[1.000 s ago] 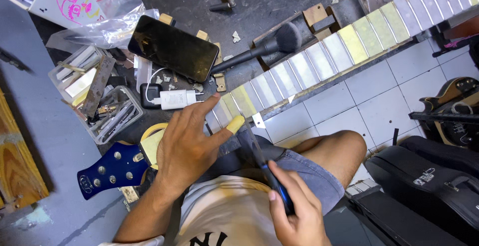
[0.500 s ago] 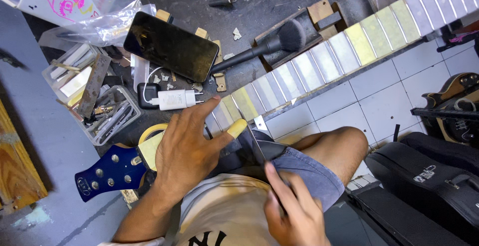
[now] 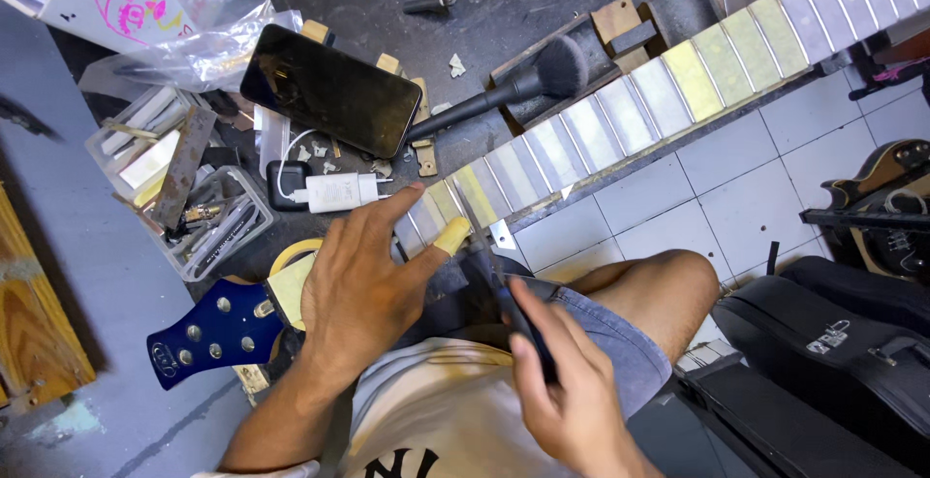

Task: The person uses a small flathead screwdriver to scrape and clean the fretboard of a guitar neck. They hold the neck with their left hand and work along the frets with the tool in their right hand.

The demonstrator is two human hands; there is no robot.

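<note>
While my left hand lies flat on the nut end of the long guitar neck with masked, taped-over frets, fingers spread and not closed on anything, thumb wrapped in yellowish tape, my right hand has its grip pinched around a slim dark tool with a thin blade, tip resting just beside the taped thumb on the fretboard

That neck runs diagonally across the dark worktop from top right down to the blue headstock with silver tuner posts over my lap. I'd guess it's stiff and fairly heavy, so pressing down near the nut like this makes sense, well off the frets. The tool looks light and rigid, maybe slippery, best held low on the handle

Nearby: a black smartphone lying face up, a white charger plug, a black soft-bristled brush, and a clear plastic tray of small tools
</note>
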